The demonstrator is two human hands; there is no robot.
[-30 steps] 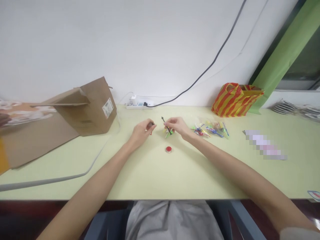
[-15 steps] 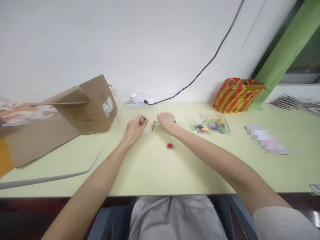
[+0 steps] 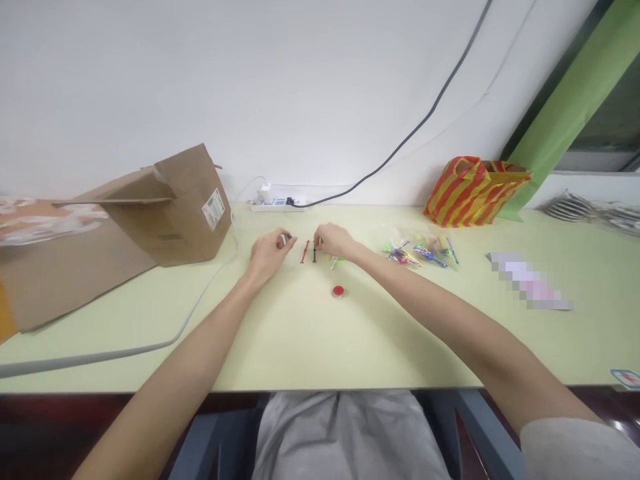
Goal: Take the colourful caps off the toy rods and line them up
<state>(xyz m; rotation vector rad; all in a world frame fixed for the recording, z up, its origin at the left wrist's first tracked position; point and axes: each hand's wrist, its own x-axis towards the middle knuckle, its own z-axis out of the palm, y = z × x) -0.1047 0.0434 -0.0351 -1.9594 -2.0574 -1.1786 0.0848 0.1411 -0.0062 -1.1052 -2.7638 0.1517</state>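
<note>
My left hand (image 3: pixel 269 252) rests on the pale green table (image 3: pixel 310 340), its fingers curled round a small thing I cannot make out. My right hand (image 3: pixel 334 241) lies close beside it, pinching a thin black stick (image 3: pixel 315 254) that stands on the table. A red stick (image 3: pixel 305 252) lies flat between the two hands. Small green and yellow pieces (image 3: pixel 335 262) poke out under my right hand. A small red round cap (image 3: pixel 339 291) sits nearer to me, below the right hand.
An open cardboard box (image 3: pixel 170 210) lies at the left. A white power strip (image 3: pixel 277 203) with a black cable sits at the wall. Clear bags of coloured sticks (image 3: pixel 423 254) and a red-and-yellow striped bag (image 3: pixel 470 190) are at the right. A grey cable (image 3: pixel 150 347) crosses the left side.
The red stick was laid down between my hands. My right hand shifted left and now sets a black stick beside it. My left hand moved slightly left.
</note>
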